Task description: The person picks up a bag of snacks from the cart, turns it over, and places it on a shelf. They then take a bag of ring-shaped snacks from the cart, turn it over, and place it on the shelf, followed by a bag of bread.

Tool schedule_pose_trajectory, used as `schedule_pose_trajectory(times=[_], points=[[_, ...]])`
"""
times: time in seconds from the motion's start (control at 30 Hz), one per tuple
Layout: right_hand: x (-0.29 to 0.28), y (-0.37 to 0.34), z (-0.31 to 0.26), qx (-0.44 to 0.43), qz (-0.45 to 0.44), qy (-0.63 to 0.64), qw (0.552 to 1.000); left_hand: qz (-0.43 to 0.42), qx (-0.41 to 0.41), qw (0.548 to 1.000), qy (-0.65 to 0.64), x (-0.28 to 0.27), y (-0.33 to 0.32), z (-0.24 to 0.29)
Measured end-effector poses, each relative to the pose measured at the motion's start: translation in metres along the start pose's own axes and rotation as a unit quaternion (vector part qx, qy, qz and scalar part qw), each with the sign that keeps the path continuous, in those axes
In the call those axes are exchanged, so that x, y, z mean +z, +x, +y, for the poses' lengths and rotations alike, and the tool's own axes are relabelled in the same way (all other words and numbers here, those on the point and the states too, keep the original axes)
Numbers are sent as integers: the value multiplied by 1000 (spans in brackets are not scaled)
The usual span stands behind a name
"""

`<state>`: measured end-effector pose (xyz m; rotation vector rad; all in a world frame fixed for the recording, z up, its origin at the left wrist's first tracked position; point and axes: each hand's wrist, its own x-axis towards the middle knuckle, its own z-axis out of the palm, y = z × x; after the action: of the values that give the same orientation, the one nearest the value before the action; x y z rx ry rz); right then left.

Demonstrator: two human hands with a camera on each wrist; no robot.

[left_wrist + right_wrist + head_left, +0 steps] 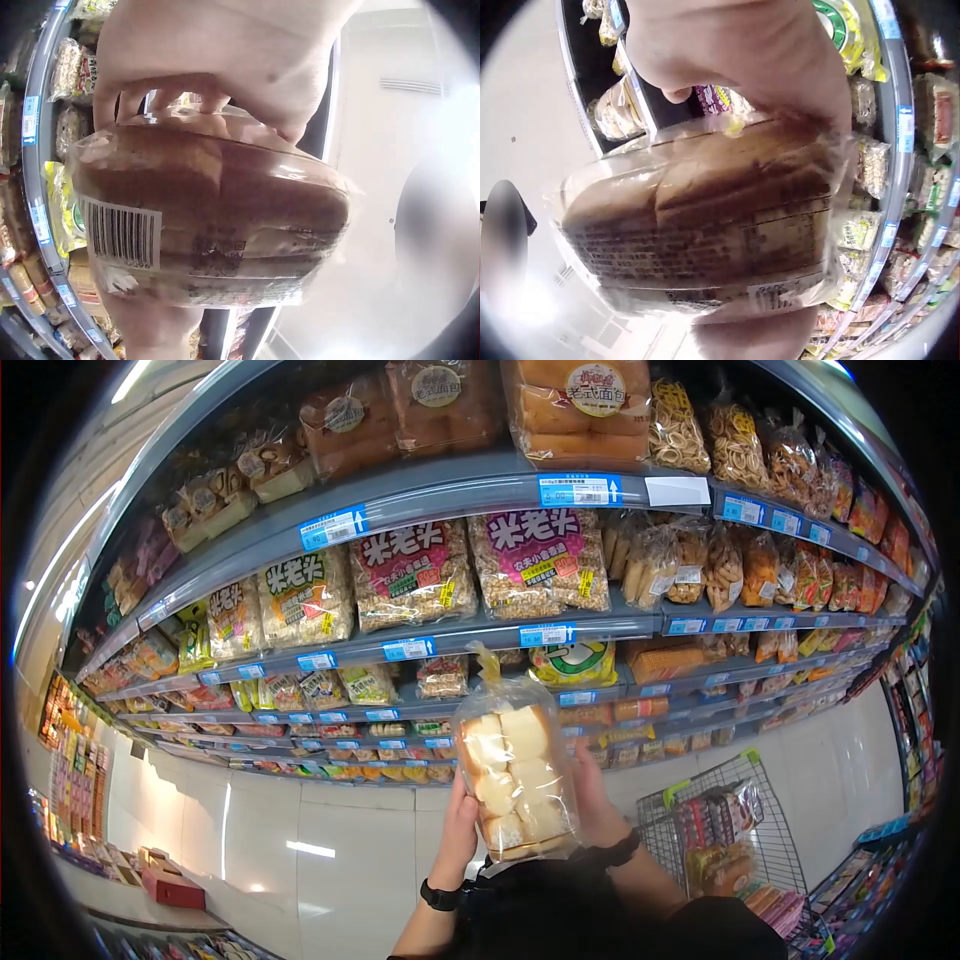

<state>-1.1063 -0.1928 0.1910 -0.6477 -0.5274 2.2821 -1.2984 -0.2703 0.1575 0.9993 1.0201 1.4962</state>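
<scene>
A clear plastic bag of bread (520,775) is held upright in front of the body, its twisted neck at the top and pale, square-topped rolls facing up at the head camera. My left hand (460,825) grips its left side; my right hand (597,805) holds the opposite side. Close up in the left wrist view, the bag (247,187) shows brown crust, a barcode label and printed text, with the left hand (225,52) curled at its edge. The right wrist view has the right hand (735,52) along the bag's other edge (705,187).
Ahead, curved shelves (440,485) carry packaged bread (580,410), large bags of puffed snacks (415,570) and blue price tags (335,527). A wire shopping cart (775,800) with several packages stands at the right. A red box (172,887) sits at lower left.
</scene>
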Motion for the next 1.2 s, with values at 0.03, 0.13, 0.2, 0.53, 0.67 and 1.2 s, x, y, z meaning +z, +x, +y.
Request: schedule_pose_trajectory(times=[0.03, 0.13, 0.2, 0.53, 0.67, 1.2], points=[[-10, 6, -2, -5, -8, -8, 1000, 0, 0, 1000, 0, 0, -1, 1], [-33, 17, 13, -53, -20, -84, 995, -11, -1, 998, -60, 1, 0, 7], [-35, 17, 16, -92, -27, -137, 986, 1, -44, 997, -68, 3, -4, 12], [-5, -3, 22, -36, -4, -93, 995, 20, -93, 992, -80, -15, -17, -25], [-62, 31, 44, 39, -45, 91, 994, 30, -64, 997, -34, -12, -4, -1], [-47, 28, 9, -69, -30, -81, 994, 67, -50, 996, -35, -22, 5, 21]])
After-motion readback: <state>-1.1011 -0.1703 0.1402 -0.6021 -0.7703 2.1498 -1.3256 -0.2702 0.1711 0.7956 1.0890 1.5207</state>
